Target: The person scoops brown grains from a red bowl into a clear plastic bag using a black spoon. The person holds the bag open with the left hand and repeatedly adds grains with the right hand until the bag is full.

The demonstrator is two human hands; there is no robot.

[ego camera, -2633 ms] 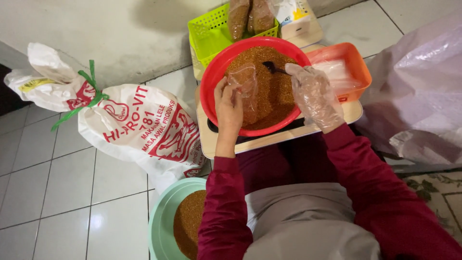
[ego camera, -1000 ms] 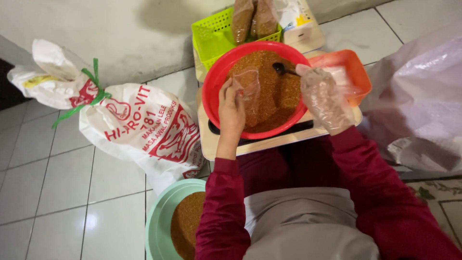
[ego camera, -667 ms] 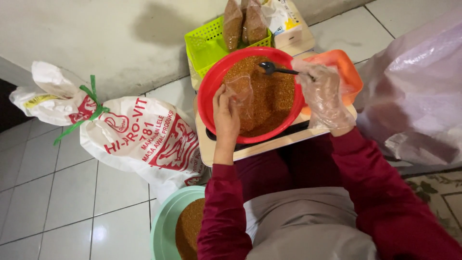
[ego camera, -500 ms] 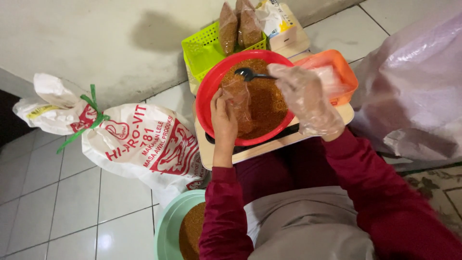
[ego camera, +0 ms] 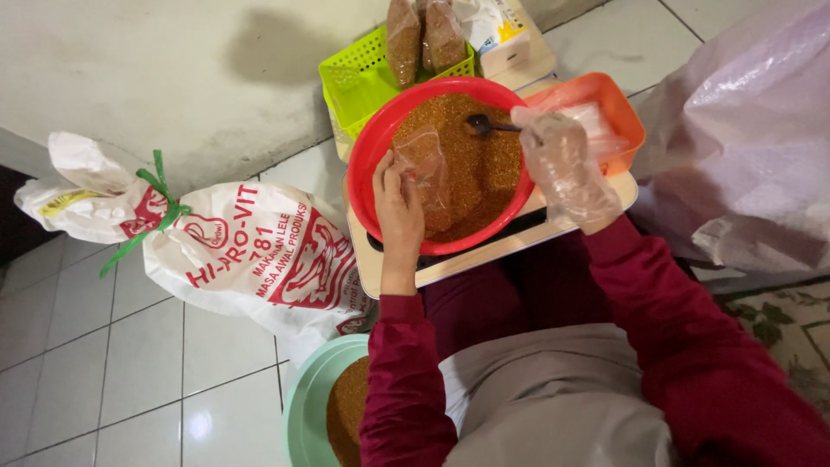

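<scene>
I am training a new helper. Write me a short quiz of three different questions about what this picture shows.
1. True or false: the right hand wears a clear plastic glove.
2. What does the left hand hold over the red basin?
A. a small clear bag
B. a lid
C. a knife
3. Fill in: the dark spoon rests over the brown ______ in the basin.

Key
1. True.
2. A.
3. Granules.
</scene>
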